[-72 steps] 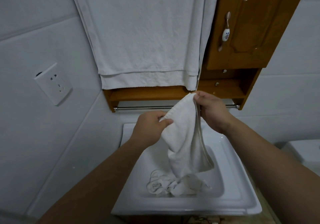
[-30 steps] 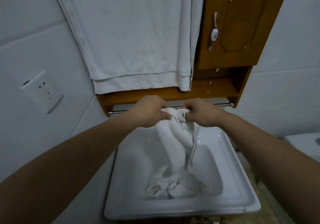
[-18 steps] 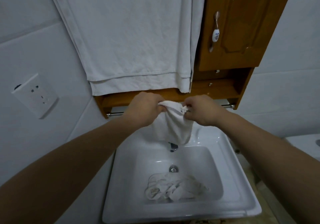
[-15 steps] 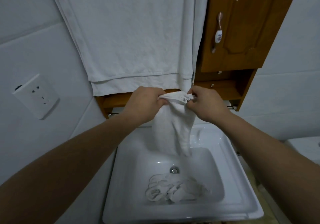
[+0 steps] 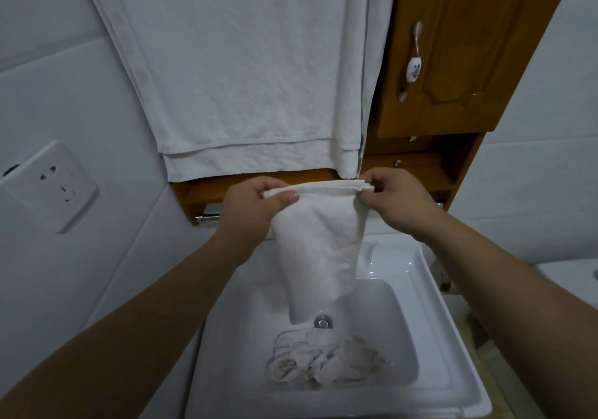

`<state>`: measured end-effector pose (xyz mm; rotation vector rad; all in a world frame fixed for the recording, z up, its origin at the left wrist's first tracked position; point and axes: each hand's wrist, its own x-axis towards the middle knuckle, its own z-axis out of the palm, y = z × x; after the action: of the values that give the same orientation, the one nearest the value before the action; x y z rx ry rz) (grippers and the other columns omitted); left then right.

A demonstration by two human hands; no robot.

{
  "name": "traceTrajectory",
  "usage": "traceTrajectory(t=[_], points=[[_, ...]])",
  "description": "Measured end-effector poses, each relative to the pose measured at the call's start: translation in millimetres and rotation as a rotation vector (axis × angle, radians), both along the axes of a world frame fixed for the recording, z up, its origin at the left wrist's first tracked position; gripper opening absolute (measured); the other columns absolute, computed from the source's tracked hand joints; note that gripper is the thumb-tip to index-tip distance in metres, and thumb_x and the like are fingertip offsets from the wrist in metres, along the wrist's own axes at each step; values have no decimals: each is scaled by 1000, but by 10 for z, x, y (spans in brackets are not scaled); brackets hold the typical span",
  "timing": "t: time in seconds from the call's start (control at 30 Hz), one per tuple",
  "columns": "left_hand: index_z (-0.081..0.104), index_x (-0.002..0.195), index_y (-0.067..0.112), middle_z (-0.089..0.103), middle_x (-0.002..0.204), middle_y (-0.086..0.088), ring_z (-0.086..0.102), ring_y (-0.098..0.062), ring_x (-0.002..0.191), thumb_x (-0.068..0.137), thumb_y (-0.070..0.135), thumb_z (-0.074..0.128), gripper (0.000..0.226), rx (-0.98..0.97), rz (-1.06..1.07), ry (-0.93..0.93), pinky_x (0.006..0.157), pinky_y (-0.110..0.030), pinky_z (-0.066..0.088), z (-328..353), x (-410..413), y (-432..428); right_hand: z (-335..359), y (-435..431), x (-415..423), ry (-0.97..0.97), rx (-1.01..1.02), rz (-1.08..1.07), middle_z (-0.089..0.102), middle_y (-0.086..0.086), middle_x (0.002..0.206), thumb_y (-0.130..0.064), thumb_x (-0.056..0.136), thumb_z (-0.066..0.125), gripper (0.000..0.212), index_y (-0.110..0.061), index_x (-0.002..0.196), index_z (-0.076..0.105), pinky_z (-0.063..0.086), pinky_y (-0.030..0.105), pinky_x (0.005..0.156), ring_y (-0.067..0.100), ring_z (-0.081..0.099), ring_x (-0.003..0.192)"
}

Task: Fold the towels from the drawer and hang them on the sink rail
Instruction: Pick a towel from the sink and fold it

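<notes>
A small white towel (image 5: 320, 247) hangs folded in front of me above the sink (image 5: 430, 292). My left hand (image 5: 255, 206) pinches its top left corner and my right hand (image 5: 396, 200) pinches its top right corner, so the top edge is stretched flat between them. The chrome rail (image 5: 208, 216) runs under the wooden shelf just behind my hands; only its left end shows. More crumpled white towels (image 5: 323, 362) lie in the basin.
A large white towel (image 5: 255, 72) hangs on the wall above. A wooden cabinet (image 5: 469, 49) with a handle stands at the upper right. A wall socket (image 5: 48, 185) is at the left. The drain (image 5: 322, 322) sits behind the pile.
Both hands lifted the towel out of the basin and moved apart. Its bunched top edge is now pulled straight, and the towel hangs longer and flatter.
</notes>
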<state>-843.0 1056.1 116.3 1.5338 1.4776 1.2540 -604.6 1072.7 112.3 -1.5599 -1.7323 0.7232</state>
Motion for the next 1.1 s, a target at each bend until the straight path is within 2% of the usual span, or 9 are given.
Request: traceTrajectory(t=[0.33, 0.4, 0.57, 0.63, 0.73, 0.77, 0.93, 1.0, 1.1], points=[[72, 92, 32, 71, 93, 8, 66, -14, 89, 85, 20, 74, 15, -113, -59, -34, 75, -31, 58, -192, -69, -8, -58, 88, -18, -1, -23, -1, 69, -4, 96, -19, 92, 66, 7, -22, 97, 70, 54, 32, 76, 12, 62, 89], [73, 101, 28, 69, 95, 9, 63, -11, 88, 84, 25, 74, 17, -35, 10, 132, 79, -30, 54, -176, -71, 48, -85, 109, -42, -13, -43, 23, 68, -3, 94, -17, 90, 67, 7, -22, 95, 70, 50, 28, 69, 13, 61, 87], [68, 118, 27, 65, 98, 0, 56, -15, 88, 95, 38, 58, 27, 291, -89, 991, 70, -23, 33, -58, -10, 101, -179, 133, -51, -39, -85, 43, 68, -3, 91, -16, 90, 66, 9, -23, 94, 70, 51, 31, 70, 15, 62, 86], [70, 116, 27, 65, 96, 5, 54, -9, 84, 94, 38, 60, 26, 234, -113, 932, 67, -21, 33, -22, 23, 92, -213, 148, -16, 31, -107, 27, 70, -1, 94, -17, 91, 66, 9, -23, 95, 71, 58, 40, 82, 20, 66, 91], [75, 103, 21, 70, 95, 10, 63, -8, 87, 83, 30, 76, 22, -70, -103, 239, 73, -21, 49, -11, 11, 121, -256, 132, 38, 106, -154, 38, 73, 6, 93, -15, 89, 66, 10, -22, 92, 72, 57, 53, 89, 31, 69, 93], [76, 102, 20, 70, 95, 9, 65, -10, 90, 81, 29, 78, 23, -113, -115, 138, 75, -23, 51, -17, 26, 95, -276, 126, 52, 103, -159, 43, 73, 7, 92, -14, 89, 66, 10, -22, 90, 72, 57, 53, 90, 32, 68, 92], [69, 117, 21, 69, 109, 2, 62, -17, 99, 97, 29, 56, 25, 136, -226, 1039, 76, -22, 35, -208, 126, -10, -325, 97, 51, -66, -189, 108, 69, 3, 90, -13, 91, 64, 10, -21, 89, 69, 51, 36, 74, 23, 64, 88], [71, 105, 16, 72, 94, -6, 64, -25, 85, 94, 25, 62, 17, 337, -170, 1081, 68, -28, 37, -188, 123, 20, -336, 88, 19, -88, -161, 113, 68, 0, 87, -15, 92, 64, 10, -23, 88, 68, 47, 31, 67, 20, 62, 83], [75, 89, 18, 66, 70, 0, 57, -17, 63, 84, 23, 75, 8, 592, -120, 839, 59, -26, 37, -9, 184, 14, -332, 101, -1, -31, -136, 105, 69, 0, 88, -25, 92, 68, 4, -22, 90, 69, 48, 33, 69, 19, 62, 82]])
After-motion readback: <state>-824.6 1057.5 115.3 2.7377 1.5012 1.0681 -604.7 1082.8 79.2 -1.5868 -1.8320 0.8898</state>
